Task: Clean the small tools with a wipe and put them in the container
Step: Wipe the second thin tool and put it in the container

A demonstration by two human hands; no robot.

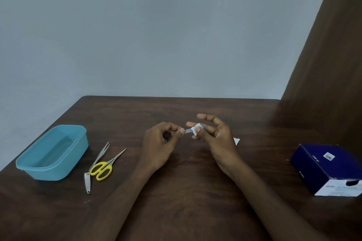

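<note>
Head view. Dark brown wooden worktop (pixel 186 172) fills the lower half of the frame; a plain grey-blue wall stands behind it and a brown curtain (pixel 333 55) hangs down the right edge.

Centre of frame: both hands are raised just above the worktop and meet at one small tool (pixel 188 130), a thin metal piece with a blue end. The left hand (pixel 159 146) has its fingers curled, thumb and forefinger pinching the metal end of the tool. The right hand (pixel 215 139) pinches a small white wipe (pixel 196 130) around the tool's blue end between thumb and middle fingers; its forefinger and little finger stand out, loosely bent. Tool lies roughly level between the two hands.

Just behind the right hand, a white scrap (pixel 236 140) lies on the worktop, partly hidden; I cannot tell what it is.

Left of frame: an open teal plastic container (pixel 52 152), nothing visible inside. Just right of it, near but apart: metal tweezers (pixel 100 155), yellow-handled scissors (pixel 106 166) with blades pointing up-right, the handles overlapping the tweezers' lower end, and a nail clipper (pixel 87 182) below them.

Right edge of frame: a dark blue and white cardboard box (pixel 325 168), well apart from the hands.
</note>
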